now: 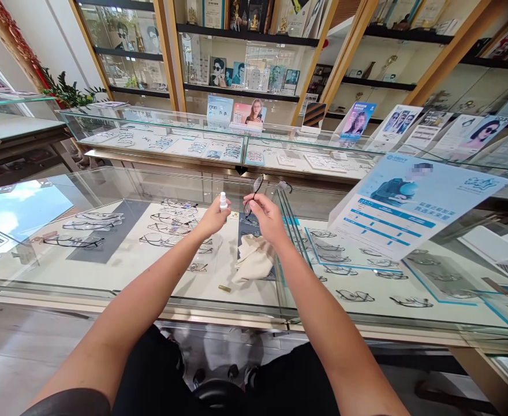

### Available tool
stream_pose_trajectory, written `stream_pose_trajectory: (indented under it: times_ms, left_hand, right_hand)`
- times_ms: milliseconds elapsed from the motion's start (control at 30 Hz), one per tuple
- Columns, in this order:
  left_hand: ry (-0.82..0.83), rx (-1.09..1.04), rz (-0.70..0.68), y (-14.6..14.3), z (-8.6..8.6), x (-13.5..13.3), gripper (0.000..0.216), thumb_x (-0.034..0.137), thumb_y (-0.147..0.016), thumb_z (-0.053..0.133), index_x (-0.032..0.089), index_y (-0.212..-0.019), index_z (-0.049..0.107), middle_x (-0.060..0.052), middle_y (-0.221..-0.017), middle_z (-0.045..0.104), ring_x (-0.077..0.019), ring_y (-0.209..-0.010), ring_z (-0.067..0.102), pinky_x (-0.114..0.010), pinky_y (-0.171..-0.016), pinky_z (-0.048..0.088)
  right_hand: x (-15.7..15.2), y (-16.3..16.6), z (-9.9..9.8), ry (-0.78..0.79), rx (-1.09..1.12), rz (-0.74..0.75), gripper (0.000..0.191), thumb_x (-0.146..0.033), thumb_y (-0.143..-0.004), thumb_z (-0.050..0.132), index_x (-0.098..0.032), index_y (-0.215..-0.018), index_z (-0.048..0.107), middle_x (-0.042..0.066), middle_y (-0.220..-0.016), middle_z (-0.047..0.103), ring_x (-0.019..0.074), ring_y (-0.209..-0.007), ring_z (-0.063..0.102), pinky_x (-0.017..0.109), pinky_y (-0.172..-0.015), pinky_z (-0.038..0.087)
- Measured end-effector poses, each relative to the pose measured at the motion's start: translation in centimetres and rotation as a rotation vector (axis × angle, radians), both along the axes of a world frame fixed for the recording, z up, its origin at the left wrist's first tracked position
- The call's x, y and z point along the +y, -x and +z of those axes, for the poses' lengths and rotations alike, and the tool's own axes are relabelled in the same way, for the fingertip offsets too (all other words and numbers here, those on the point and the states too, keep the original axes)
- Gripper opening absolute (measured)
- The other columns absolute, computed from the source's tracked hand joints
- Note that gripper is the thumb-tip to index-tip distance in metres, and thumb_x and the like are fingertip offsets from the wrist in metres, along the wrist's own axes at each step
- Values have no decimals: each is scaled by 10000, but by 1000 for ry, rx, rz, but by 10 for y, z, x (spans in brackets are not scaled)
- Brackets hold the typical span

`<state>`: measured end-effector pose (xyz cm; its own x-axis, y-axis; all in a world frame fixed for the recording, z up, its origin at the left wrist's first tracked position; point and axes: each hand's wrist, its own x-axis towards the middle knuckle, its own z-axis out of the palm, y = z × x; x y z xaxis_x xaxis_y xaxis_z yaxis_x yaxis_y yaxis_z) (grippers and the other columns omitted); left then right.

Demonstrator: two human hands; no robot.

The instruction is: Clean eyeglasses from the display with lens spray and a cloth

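A small white spray bottle point(223, 200) stands upright in my left hand point(213, 218), whose fingers are wrapped round it. To its right, my right hand point(268, 218) pinches a pair of eyeglasses point(258, 185) with dark, thin rims, held up on edge above the glass counter. The bottle and the glasses are apart, with a short gap between them. Below my right hand a crumpled cream cloth point(254, 259) lies on the counter, partly over a dark grey mat point(243, 231). A small gold-coloured bar point(224, 288) lies nearer the front edge.
Under the glass of the display counter point(119, 294) lie rows of eyeglasses point(167, 222). A light-blue printed sign point(414, 202) leans at the right. Another glass case point(185, 124) with small posters runs behind, before tall shelves.
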<state>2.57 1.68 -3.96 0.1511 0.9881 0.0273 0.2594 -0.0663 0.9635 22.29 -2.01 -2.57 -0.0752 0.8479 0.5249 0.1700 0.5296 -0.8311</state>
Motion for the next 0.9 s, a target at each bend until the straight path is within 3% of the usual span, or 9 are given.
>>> stream_pose_trajectory:
  times_ms: [100,200,267,400,567,733,900]
  left_hand:
    - [86,-317,-82,0,12,-2,328,266,-822,712,271,-1119,573,2,-942,644,-189,-885,627,-313,-731,591]
    - [120,-526,-147,1,22,-6,340,354,-765,773,246,-1047,617,10,-847,609,-175,-789,611,-264,-604,555]
    - [145,-639,-206,3,27,-8,342,499,-804,778,213,-928,639,1,-768,572,-165,-697,581,-261,-531,516]
    - [214,-754,-313,7,34,-12,651,828,-925,608,205,-733,586,-8,-648,510,-162,-572,549,-280,-476,479]
    - [269,-762,-364,10,37,-13,829,981,-932,385,218,-627,500,27,-538,384,-132,-456,412,-258,-401,382]
    - [271,-619,-385,10,34,-11,869,1067,-844,358,244,-568,400,51,-455,268,-102,-384,262,-239,-351,238]
    - [264,-394,-345,7,27,-10,847,1059,-835,359,252,-580,397,39,-447,275,-97,-364,246,-258,-376,187]
  right_hand:
    - [-1,0,2,23,7,47,402,-631,-1034,637,-253,-1113,748,57,-1131,773,227,-999,657,387,-950,505]
    - [-3,0,4,56,17,80,418,-652,-1023,645,-252,-1097,739,60,-1100,778,235,-1012,658,393,-961,514]
    - [-4,0,6,76,31,102,430,-665,-1010,657,-250,-1085,738,58,-1067,774,233,-994,652,392,-953,522]
    - [-4,1,7,112,43,165,453,-686,-987,675,-249,-1077,749,50,-1027,756,225,-955,636,386,-935,527]
    - [-3,2,6,154,31,212,460,-694,-975,686,-246,-1059,752,42,-1028,752,214,-931,636,364,-885,513]
    - [-5,4,5,208,37,294,433,-664,-986,684,-243,-1045,767,39,-1022,769,194,-880,627,338,-826,483]
    - [-11,6,9,274,83,410,403,-625,-992,693,-233,-1035,775,50,-1022,775,201,-908,661,333,-843,495]
